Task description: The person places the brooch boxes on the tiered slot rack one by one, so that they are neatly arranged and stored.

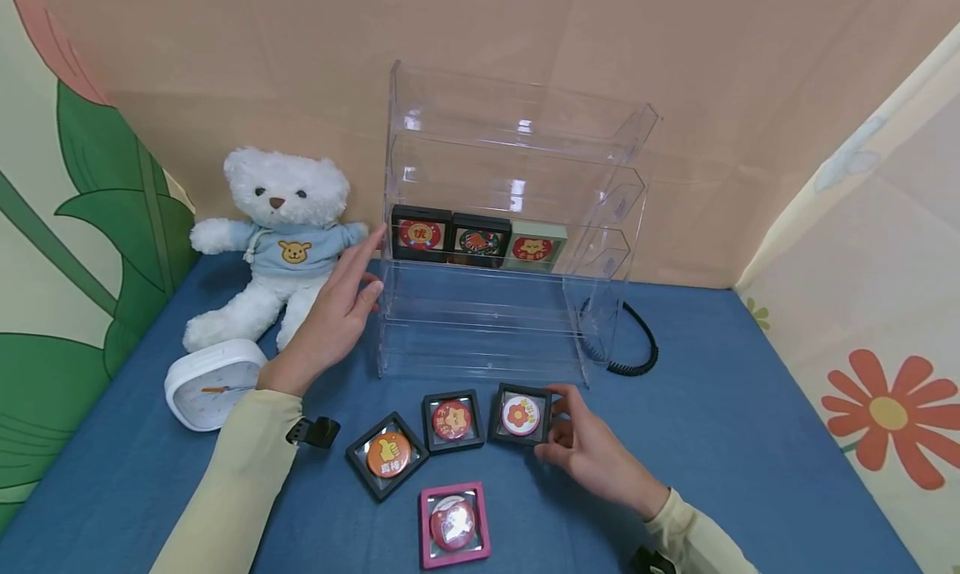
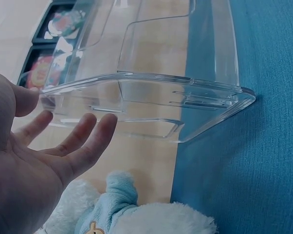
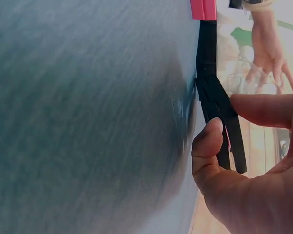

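Observation:
A clear acrylic tiered rack (image 1: 517, 151) stands at the middle back. My left hand (image 1: 327, 322) rests its straight fingertips against the rack's left side; the left wrist view shows the fingers (image 2: 76, 136) spread at its edge. In front of the rack, my right hand (image 1: 592, 453) pinches a small black-framed display box (image 1: 521, 415) with a white flower badge, by its right edge. The thumb and a finger grip that frame (image 3: 238, 141) in the right wrist view. Left of it lie a black box with a red badge (image 1: 452, 421) and another with an orange thumbs-up badge (image 1: 388, 455).
Two black boxes (image 1: 422, 234) and a pale green one (image 1: 533, 247) stand on a rack tier. A pink-framed box (image 1: 453, 526) lies near the front. Left are a white teddy bear (image 1: 288, 199) and a white clock (image 1: 213, 386). A black coiled cord (image 1: 637, 367) lies right of the rack.

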Demonstrator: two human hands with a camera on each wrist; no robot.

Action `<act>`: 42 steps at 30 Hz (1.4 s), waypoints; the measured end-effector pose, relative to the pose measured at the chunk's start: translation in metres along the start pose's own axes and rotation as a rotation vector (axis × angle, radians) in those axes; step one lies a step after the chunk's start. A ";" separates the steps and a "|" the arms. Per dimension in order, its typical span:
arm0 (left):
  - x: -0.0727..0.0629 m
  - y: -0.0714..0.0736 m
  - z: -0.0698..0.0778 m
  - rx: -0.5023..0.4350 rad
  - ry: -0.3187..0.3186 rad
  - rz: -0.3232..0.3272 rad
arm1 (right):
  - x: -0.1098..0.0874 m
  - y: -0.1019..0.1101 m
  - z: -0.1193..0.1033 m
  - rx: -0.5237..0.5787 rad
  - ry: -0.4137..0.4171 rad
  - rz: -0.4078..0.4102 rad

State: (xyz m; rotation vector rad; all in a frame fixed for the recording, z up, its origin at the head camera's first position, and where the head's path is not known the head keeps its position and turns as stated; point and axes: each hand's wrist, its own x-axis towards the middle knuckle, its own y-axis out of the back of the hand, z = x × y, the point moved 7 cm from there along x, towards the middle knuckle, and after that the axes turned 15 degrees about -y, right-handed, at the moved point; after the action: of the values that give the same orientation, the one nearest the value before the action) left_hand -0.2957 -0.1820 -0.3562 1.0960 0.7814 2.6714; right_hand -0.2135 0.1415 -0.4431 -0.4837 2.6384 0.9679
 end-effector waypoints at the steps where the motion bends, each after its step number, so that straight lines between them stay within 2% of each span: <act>1: 0.000 0.000 0.000 -0.001 0.001 0.001 | 0.000 0.000 -0.001 -0.002 0.009 0.004; 11: 0.001 0.000 0.000 -0.005 0.007 -0.006 | -0.004 0.004 -0.007 0.003 0.068 0.028; 17: 0.000 0.000 0.000 0.001 0.012 -0.012 | -0.008 0.008 -0.012 -0.054 0.123 0.123; 26: 0.000 -0.001 0.001 0.004 0.018 -0.016 | -0.014 0.013 -0.020 -0.106 0.200 0.309; 31: 0.000 0.000 0.002 0.014 0.017 -0.017 | -0.017 0.017 -0.024 -0.127 0.221 0.362; 35: 0.000 0.000 0.002 0.016 0.013 -0.018 | -0.018 0.020 -0.025 -0.146 0.237 0.382; 42: 0.000 0.000 0.003 0.019 0.010 -0.016 | -0.022 0.022 -0.027 -0.146 0.301 0.370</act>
State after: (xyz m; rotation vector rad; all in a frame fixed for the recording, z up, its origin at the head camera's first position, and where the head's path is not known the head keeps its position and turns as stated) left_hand -0.2937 -0.1807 -0.3550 1.0777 0.8149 2.6637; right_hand -0.2065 0.1437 -0.4024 -0.1823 3.0108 1.2925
